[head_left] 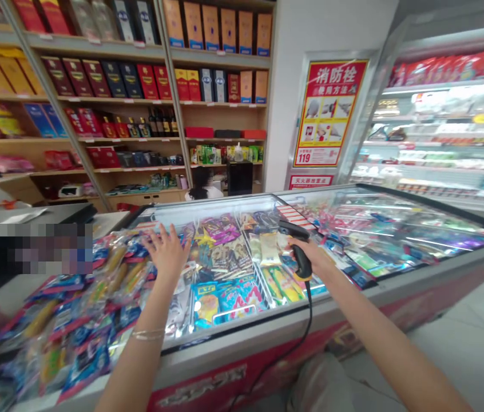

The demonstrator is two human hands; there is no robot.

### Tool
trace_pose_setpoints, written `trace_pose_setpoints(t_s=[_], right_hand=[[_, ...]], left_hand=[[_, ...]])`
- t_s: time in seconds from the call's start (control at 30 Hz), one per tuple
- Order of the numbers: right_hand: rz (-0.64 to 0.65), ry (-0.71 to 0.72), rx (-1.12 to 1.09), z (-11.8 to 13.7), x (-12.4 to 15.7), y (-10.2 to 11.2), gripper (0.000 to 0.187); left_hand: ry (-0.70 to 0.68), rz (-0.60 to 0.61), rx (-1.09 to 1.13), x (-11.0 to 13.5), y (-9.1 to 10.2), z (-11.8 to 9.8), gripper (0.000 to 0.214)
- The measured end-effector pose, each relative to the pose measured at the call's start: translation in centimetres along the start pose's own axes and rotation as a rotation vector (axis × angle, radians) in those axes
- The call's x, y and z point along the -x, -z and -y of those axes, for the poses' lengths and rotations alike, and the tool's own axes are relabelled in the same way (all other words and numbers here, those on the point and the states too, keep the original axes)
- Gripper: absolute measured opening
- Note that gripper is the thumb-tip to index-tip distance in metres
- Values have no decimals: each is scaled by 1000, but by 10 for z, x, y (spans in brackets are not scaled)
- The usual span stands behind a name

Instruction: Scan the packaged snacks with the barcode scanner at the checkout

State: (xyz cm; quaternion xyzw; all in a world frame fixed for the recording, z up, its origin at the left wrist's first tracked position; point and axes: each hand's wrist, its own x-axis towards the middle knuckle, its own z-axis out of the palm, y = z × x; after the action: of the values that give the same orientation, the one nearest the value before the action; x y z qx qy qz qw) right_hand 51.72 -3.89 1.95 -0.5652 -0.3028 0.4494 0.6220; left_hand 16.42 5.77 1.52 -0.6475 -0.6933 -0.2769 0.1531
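Observation:
My right hand (314,256) is wrapped round the grip of a black barcode scanner (302,260), held above the glass-topped freezer (242,337). A dark cable runs from the scanner's base down over the freezer's front edge. With its fingers spread, my left hand (168,252) hovers near the freezer's left end and holds nothing. Beside it, packets of vacuum-packed corn (117,269) lie heaped with other blue and clear packets. Under the glass, wrapped ice creams (237,297) fill wire baskets.
Wooden shelves (108,100) with boxed bottles cover the back wall. A red fire-hydrant poster (330,111) hangs right of them. A lit open refrigerator (443,140) stands at the right. Behind the freezer, a person's head and shoulder (203,189) show. A grey counter (31,220) lies left.

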Motion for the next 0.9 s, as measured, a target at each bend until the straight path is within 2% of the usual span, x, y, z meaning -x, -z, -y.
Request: trace_pose_setpoints(t_s=[0.13,0.23,0.3,0.4,0.5,0.63,0.73,0.9], right_hand=[[-137,36,-27,18,-10,61,7],[-220,57,-32,29,-12,101,9],[-253,61,-40,34,-12,125,10],[-299,58,-55,33,-13,153,11],[-338,32,-74,25,-16,174,10],[-379,-41,-127,12,-20,187,11],[-373,-39,-154,3,-20,189,10],[-363,-62,-166,-5,-19,187,11]], left_hand=[[-296,112,127,13,-12,-109,69],[-461,215,280,27,-18,-190,67],[-532,310,381,39,-22,-234,66],[-532,426,463,59,-28,-284,69],[-553,509,499,85,-32,-319,67],[-756,545,539,119,-35,-349,50],[-864,522,479,137,-38,-363,40],[-808,525,398,144,-42,-371,39]])
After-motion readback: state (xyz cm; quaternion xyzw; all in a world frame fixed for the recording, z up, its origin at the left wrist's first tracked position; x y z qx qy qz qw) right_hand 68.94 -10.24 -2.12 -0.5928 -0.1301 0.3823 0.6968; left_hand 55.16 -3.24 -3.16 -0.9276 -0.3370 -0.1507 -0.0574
